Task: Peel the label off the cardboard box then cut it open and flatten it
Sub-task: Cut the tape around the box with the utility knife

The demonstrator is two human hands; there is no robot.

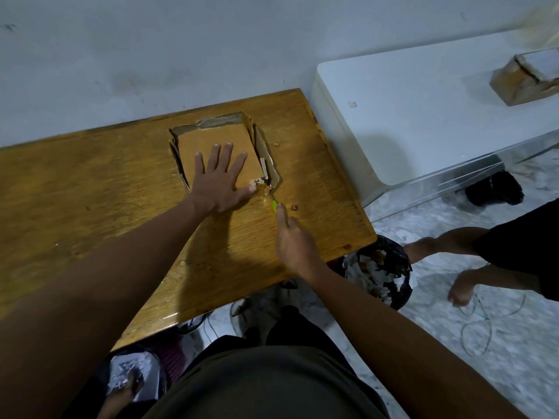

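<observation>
A brown cardboard box [211, 136] lies on the wooden table [90, 182], its side flaps torn and spread. A small scrap of label [256, 182] with dark print clings to its near right corner. My left hand [219, 176] presses flat on the box top, fingers spread. My right hand [292, 240] is closed around a cutter with a green tip [274, 206], which points at the box's near right corner beside the label scrap. The blade itself is too small to make out.
A white table [423, 110] stands to the right with another cardboard box [523, 81] on it. A black bin [379, 272] full of paper scraps sits off the table's right corner. Another person's legs [453, 258] stand at right. A second bin [133, 376] sits below left.
</observation>
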